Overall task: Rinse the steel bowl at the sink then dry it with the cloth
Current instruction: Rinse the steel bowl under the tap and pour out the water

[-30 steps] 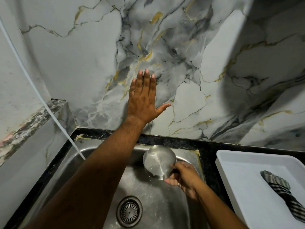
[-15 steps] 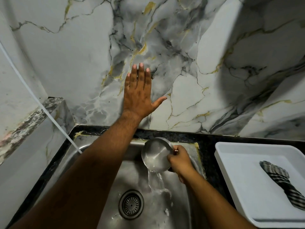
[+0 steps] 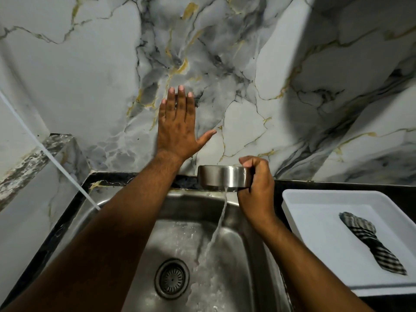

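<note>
The steel bowl [image 3: 224, 179] is held above the back edge of the sink [image 3: 126, 212], turned on its side so only its outer wall is seen. It is gripped at its right end by the right hand [image 3: 256, 188] — fingers curled over the rim, thumb side wrapped round the wall. A thin stream of water [image 3: 217, 230] is poured from the bowl's lower edge down into the basin and is spread near the drain strainer [image 3: 171, 278]. The left hand [image 3: 177, 127] is laid flat against the marble wall [image 3: 292, 86] w/ fingers straight and together, thumb stuck out to the right; nothing is held in it. The striped cloth [image 3: 371, 242] is left crumpled in the white tray [image 3: 299, 199] on the counter at right — well apart from both hands.
</note>
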Action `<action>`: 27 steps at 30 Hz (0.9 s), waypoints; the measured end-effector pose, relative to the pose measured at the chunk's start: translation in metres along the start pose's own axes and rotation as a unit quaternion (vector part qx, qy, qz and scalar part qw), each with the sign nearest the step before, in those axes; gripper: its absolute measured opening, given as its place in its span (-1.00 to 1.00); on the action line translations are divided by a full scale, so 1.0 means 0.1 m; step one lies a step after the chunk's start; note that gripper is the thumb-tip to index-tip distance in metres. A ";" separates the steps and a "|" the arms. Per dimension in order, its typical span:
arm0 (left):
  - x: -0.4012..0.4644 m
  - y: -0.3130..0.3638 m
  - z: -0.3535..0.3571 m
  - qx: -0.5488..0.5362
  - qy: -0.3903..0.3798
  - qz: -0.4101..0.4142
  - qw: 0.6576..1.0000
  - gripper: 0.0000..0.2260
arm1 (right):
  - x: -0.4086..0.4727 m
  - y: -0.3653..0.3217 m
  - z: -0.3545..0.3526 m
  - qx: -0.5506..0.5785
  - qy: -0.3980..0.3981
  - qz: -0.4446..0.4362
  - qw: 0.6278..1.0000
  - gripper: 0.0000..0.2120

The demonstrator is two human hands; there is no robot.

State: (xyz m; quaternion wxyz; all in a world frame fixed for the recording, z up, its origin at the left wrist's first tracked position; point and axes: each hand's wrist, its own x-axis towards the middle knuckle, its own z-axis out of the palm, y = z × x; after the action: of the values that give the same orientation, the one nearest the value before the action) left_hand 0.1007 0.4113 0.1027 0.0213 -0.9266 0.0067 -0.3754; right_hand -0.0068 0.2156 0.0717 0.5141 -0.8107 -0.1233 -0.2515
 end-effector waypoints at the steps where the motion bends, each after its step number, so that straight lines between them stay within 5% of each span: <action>1: 0.00 0.00 0.00 -0.002 0.003 0.001 1.000 -0.05 | 0.03 -0.06 -0.04 0.014 0.013 -0.025 1.000 -0.44; 5: 0.00 0.00 -0.02 -0.006 0.007 0.003 1.000 -0.06 | 0.04 -0.18 -0.09 0.039 0.055 -0.106 0.992 -0.53; 20: 0.00 0.01 -0.02 -0.014 -0.008 -0.001 1.000 -0.06 | -0.12 0.11 -0.03 0.061 0.061 -0.003 0.996 -0.58; 24: 0.01 -0.02 -0.04 -0.024 -0.032 0.013 0.999 -0.13 | -0.16 0.22 -0.02 0.016 0.074 0.109 0.991 -0.53; 27: -0.13 0.03 -0.11 -0.068 0.020 0.056 0.996 -0.36 | -0.17 0.33 -0.11 0.047 0.065 0.287 0.955 -0.67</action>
State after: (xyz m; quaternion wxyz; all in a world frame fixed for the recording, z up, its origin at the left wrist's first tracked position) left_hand 0.0837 0.4081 0.1020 -0.0208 -0.9164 0.0846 -0.3907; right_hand -0.0086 0.1920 0.0410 0.6093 -0.7686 0.1361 -0.1394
